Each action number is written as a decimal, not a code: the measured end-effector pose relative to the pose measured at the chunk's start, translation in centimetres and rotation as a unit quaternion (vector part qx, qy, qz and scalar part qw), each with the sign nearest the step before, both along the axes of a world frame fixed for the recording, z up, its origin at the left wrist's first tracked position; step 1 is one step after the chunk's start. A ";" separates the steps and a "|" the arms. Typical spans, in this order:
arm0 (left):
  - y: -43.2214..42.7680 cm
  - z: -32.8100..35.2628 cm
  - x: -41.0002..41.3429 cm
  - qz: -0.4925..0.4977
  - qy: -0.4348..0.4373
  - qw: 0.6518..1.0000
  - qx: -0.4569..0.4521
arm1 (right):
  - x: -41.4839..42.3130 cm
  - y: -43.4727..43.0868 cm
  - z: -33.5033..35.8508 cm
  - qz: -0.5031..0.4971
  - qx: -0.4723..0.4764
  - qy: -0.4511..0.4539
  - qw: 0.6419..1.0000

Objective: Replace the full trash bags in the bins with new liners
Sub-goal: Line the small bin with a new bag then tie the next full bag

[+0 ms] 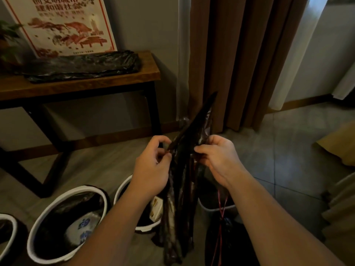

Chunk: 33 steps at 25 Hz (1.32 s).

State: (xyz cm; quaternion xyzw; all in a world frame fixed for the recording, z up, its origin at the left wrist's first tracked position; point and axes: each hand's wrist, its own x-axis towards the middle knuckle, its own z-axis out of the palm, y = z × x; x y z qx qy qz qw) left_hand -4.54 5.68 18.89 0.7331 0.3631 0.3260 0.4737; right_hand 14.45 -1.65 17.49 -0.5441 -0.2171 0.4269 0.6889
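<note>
A folded black liner [184,179] hangs in front of me, its top corner sticking up. My left hand [151,166] pinches its left edge and my right hand [219,158] pinches its right edge, both near the top. Below stand white bins lined in black: one [57,200] at the lower left holds white and blue trash, and another [124,187] sits behind my left forearm with packaging inside. A tied black bag [230,240] with a red drawstring sits at the bottom, in front of a grey bin [213,207].
A stack of black liners [82,66] lies on a wooden bench [115,81] at the left, below a leaning poster [65,25]. A further white bin [7,235] is at the far left edge. Brown curtains [240,54] hang ahead. A cardboard piece [340,144] lies at the right.
</note>
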 end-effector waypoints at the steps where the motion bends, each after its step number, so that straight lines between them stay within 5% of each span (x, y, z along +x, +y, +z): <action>1: 0.2 0.1 -0.2 0.007 0.015 1.000 0.025 | 0.7 -0.4 0.1 -0.019 -0.033 -0.027 0.999; 6: 1.8 1.9 -0.6 0.044 0.139 0.961 0.236 | 4.2 -3.7 0.7 -0.030 -0.268 -0.283 0.920; 9: 2.2 3.4 -0.2 -0.044 0.189 0.919 0.342 | 3.8 -4.8 1.5 -0.073 -0.155 -0.413 0.895; 11: 2.4 4.5 -0.1 -0.124 0.209 0.899 0.365 | 3.4 -4.7 2.0 -0.093 -0.071 -0.580 0.806; 13: 2.7 5.7 -0.3 -0.167 0.222 0.883 0.378 | 3.1 -4.4 2.1 -0.040 -0.100 -0.675 0.730; 16: 3.5 7.2 -1.3 -0.198 0.223 0.876 0.379 | 2.5 -3.5 1.2 0.039 -0.172 -0.710 0.682; 19: 4.8 7.2 -2.9 -0.181 0.233 0.876 0.382 | 1.7 -2.6 0.8 -0.032 -0.138 -0.690 0.710; 22: 6.2 4.5 -4.7 -0.141 0.340 0.831 0.417 | 1.6 -2.2 1.9 -0.108 -0.150 -0.681 0.708; 25: 7.3 1.4 -6.8 -0.109 0.464 0.782 0.402 | 2.1 -2.8 4.1 -0.112 -0.183 -0.702 0.680; 29: 8.4 1.0 -8.0 -0.077 0.544 0.751 0.366 | 3.9 -4.0 7.6 0.001 -0.283 -0.745 0.604; 31: 8.4 1.5 -7.8 -0.067 0.549 0.764 0.330 | 4.8 -4.4 9.0 0.012 -0.308 -0.775 0.552; 33: 8.3 2.4 -7.1 -0.067 0.507 0.814 0.276 | 5.6 -4.8 10.1 -0.011 -0.312 -0.794 0.522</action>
